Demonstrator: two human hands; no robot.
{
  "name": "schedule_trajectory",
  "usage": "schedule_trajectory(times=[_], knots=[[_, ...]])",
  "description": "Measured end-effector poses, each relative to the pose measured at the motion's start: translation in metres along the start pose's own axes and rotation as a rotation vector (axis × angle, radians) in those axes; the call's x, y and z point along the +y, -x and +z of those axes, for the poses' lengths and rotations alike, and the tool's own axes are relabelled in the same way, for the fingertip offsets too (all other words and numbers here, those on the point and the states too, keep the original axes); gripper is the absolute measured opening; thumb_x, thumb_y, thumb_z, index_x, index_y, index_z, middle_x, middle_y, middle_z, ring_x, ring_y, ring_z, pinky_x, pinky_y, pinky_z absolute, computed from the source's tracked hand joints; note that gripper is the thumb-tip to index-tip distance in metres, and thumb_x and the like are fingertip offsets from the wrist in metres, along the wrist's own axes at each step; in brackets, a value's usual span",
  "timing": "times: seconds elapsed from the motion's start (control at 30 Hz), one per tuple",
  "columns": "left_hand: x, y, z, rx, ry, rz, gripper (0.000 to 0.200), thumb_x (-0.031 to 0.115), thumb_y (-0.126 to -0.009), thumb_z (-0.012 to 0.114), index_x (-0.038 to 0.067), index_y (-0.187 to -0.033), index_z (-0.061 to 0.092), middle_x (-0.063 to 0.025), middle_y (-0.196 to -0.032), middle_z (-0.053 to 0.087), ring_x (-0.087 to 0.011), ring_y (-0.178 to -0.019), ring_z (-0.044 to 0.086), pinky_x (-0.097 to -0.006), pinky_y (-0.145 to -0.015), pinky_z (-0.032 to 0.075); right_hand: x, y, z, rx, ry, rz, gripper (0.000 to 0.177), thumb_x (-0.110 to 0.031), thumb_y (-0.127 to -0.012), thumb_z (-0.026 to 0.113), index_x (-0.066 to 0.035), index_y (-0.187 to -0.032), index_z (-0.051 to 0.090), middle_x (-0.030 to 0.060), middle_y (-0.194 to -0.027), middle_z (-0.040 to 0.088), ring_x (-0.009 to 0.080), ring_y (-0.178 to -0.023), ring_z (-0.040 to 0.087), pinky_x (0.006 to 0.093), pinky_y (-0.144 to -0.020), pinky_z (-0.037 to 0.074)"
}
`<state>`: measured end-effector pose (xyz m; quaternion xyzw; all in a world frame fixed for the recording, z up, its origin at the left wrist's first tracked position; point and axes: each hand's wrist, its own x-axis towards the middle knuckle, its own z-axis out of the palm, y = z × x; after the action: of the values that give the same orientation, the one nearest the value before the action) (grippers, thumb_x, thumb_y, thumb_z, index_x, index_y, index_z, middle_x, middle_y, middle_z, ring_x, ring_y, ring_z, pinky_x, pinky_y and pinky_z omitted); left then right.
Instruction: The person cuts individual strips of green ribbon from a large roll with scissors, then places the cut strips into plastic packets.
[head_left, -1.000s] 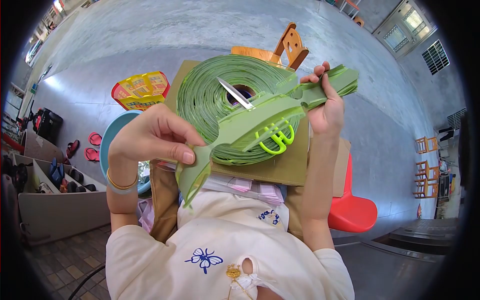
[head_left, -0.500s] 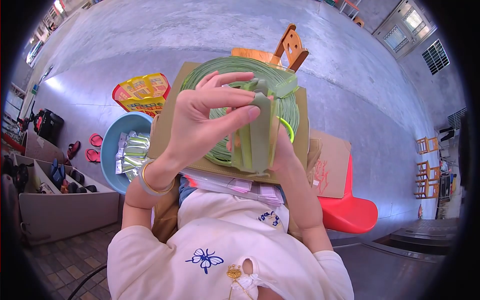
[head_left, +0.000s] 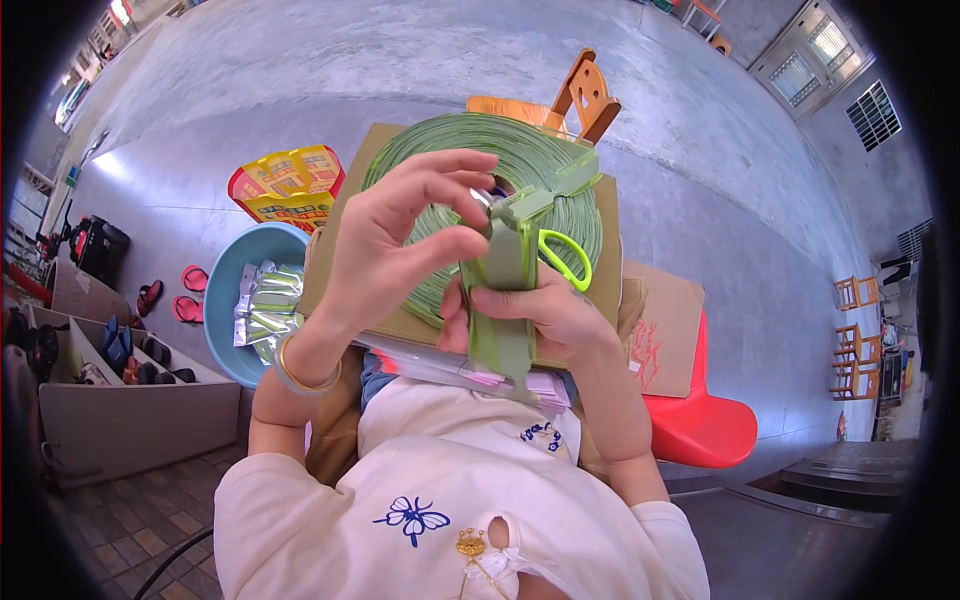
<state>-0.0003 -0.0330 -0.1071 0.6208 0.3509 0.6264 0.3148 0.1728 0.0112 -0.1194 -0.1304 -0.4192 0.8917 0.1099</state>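
Note:
My right hand (head_left: 560,312) is closed around a folded bundle of flat green strip (head_left: 503,265), its thumb pressed across the front. The bundle stands upright in front of me, with folded ends at its top. My left hand (head_left: 405,225) is curved beside that top end, thumb and fingers apart with a gap between them. Behind both hands lies a large coil of green strip (head_left: 430,135) on a brown board (head_left: 330,270). A lime-green loop handle (head_left: 567,262) rests on the coil's right side; what it belongs to is mostly hidden by the bundle.
A blue basin (head_left: 222,300) at left holds several silver-and-green packets (head_left: 268,305). Beyond it stands a red-and-yellow bag (head_left: 290,185). A wooden chair (head_left: 585,95) is behind the coil. At right are a cardboard piece (head_left: 665,320) and a red chair (head_left: 700,430). Pinkish packets (head_left: 520,380) lie on my lap.
My left thumb and fingers have come off the bundle's top and spread. The bundle has dropped slightly, and my right thumb now shows across its front.

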Motion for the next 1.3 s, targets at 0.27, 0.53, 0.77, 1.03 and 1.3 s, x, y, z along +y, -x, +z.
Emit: schedule_trajectory(times=[0.27,0.53,0.77,1.03,1.3], knots=[[0.022,-0.005,-0.02,-0.3,-0.125,-0.247,0.034,0.015,-0.08,0.065,-0.004,-0.108,0.059,-0.014,-0.106,0.062,-0.0195,-0.097,0.059,-0.0305,-0.083,0.047,0.003,0.002,-0.015,-0.214,0.106,0.07,0.03,-0.018,-0.09,0.051,0.004,-0.109,0.05,0.0137,-0.076,0.06,0.0159,-0.062,0.057,0.0266,-0.058,0.047],[0.03,-0.004,-0.01,-0.265,-0.195,-0.205,0.025,0.001,-0.072,0.066,0.001,-0.097,0.065,-0.0079,-0.098,0.066,-0.0198,-0.093,0.06,-0.0284,-0.079,0.049,0.009,0.003,-0.018,-0.241,0.045,0.018,0.044,-0.036,-0.09,0.049,0.001,-0.113,0.049,0.0113,-0.077,0.06,0.0114,-0.058,0.055,0.0217,-0.05,0.043],[0.032,0.003,0.004,-0.118,-0.802,0.296,0.034,0.011,-0.062,0.072,0.005,-0.096,0.067,-0.0085,-0.105,0.063,-0.026,-0.095,0.058,-0.0329,-0.082,0.045,0.015,0.001,-0.011,0.003,0.094,-0.132,0.041,-0.037,-0.091,0.047,0.0,-0.107,0.049,0.0114,-0.079,0.06,0.013,-0.06,0.055,0.0234,-0.052,0.043],[0.031,0.005,-0.005,-0.114,-0.631,0.095,0.037,0.006,-0.061,0.072,0.008,-0.097,0.068,-0.006,-0.091,0.06,-0.0201,-0.085,0.056,-0.0302,-0.075,0.045,0.013,0.004,-0.012,-0.047,0.304,-0.136,0.034,-0.033,-0.092,0.047,-0.001,-0.103,0.051,0.0086,-0.078,0.06,0.0107,-0.06,0.052,0.0235,-0.053,0.043],[0.03,0.008,0.003,-0.049,-0.638,0.052,0.037,0.002,-0.057,0.072,0.01,-0.094,0.069,-0.0059,-0.093,0.059,-0.0168,-0.08,0.056,-0.0267,-0.068,0.045,0.018,0.0,-0.015,0.037,0.403,-0.198,0.024,-0.025,-0.093,0.047,-0.002,-0.097,0.053,0.0055,-0.077,0.06,0.0085,-0.06,0.052,0.0229,-0.054,0.043]])
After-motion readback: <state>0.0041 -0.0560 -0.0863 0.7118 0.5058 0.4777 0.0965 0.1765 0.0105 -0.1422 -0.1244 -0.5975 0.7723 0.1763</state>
